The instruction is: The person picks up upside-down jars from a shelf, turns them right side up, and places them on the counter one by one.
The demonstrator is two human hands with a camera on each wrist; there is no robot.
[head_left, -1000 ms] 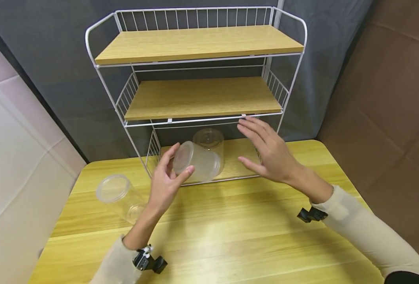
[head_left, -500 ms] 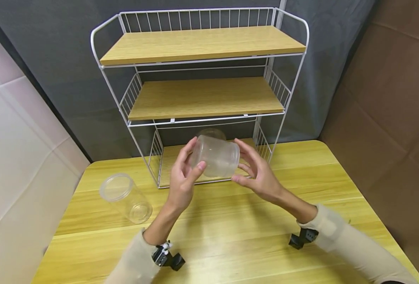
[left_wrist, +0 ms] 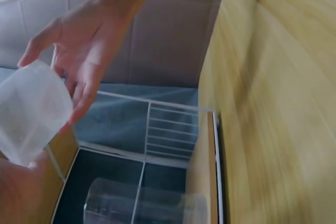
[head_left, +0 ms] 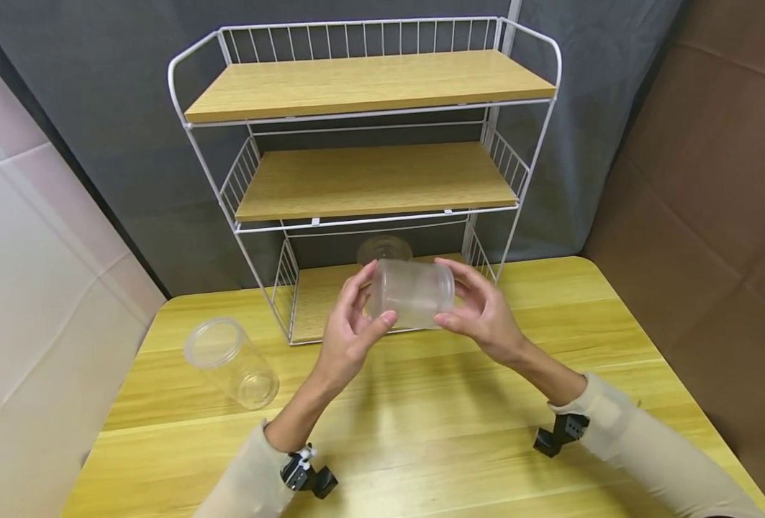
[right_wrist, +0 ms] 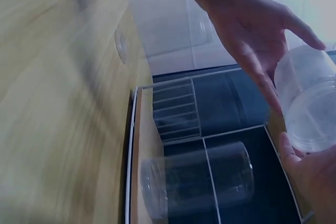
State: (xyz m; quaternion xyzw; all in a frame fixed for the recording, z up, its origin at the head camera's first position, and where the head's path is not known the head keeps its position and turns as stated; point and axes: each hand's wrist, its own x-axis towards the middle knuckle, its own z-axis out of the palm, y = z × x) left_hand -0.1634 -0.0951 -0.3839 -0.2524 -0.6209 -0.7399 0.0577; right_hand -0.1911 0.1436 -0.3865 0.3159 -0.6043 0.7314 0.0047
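Observation:
A frosted plastic jar (head_left: 414,293) lies on its side in the air, in front of the rack's lowest shelf. My left hand (head_left: 350,324) grips its left end, thumb on the near side and fingers behind. At the other end my right hand (head_left: 482,313) holds the rim between thumb and fingers. Both wrist views show the jar spanning the two hands. Behind it a clear jar (right_wrist: 197,179) stands on the lowest shelf, mostly hidden in the head view. Another clear jar (head_left: 227,363) stands on the table to the left of my left hand.
The white wire rack (head_left: 376,223) has three wooden tiers; its middle shelf (head_left: 376,180) and top shelf (head_left: 369,85) rise behind my hands. Wire side guards (head_left: 285,277) flank the lowest shelf. A dark curtain hangs behind, with a brown panel (head_left: 699,180) on the right.
My right hand has come in from the right and taken hold of the frosted jar's other end. The left hand has moved the jar rightward, and it lies more level.

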